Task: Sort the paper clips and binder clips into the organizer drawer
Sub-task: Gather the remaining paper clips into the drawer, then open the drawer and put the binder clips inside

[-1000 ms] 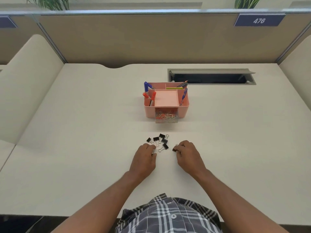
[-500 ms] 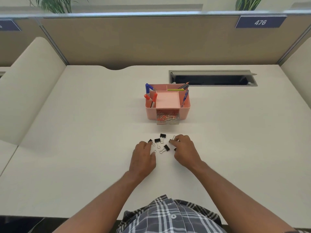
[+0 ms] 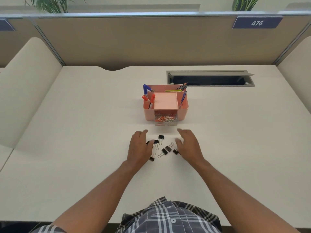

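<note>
Several black binder clips point(image 3: 164, 151) lie scattered on the white desk point(image 3: 84, 148), between my two hands. My left hand point(image 3: 140, 147) rests flat to their left with fingers spread, partly covering one or two clips. My right hand point(image 3: 189, 145) hovers to their right, fingers apart, holding nothing. Beyond them stands a pink organizer point(image 3: 165, 105). Its clear drawer point(image 3: 165, 120) is pulled out toward me and holds a pile of orange and silver paper clips point(image 3: 165, 118).
Blue and orange markers point(image 3: 148, 95) and pencils point(image 3: 180, 87) stick up from the organizer's compartments. A cable slot point(image 3: 210, 79) with its lid raised sits behind it on the right. Padded dividers flank the desk, and a partition closes the back.
Both hands have opened and slid forward, now flanking the binder clips. The clips lie more spread out than before, and one that was under my right hand is uncovered.
</note>
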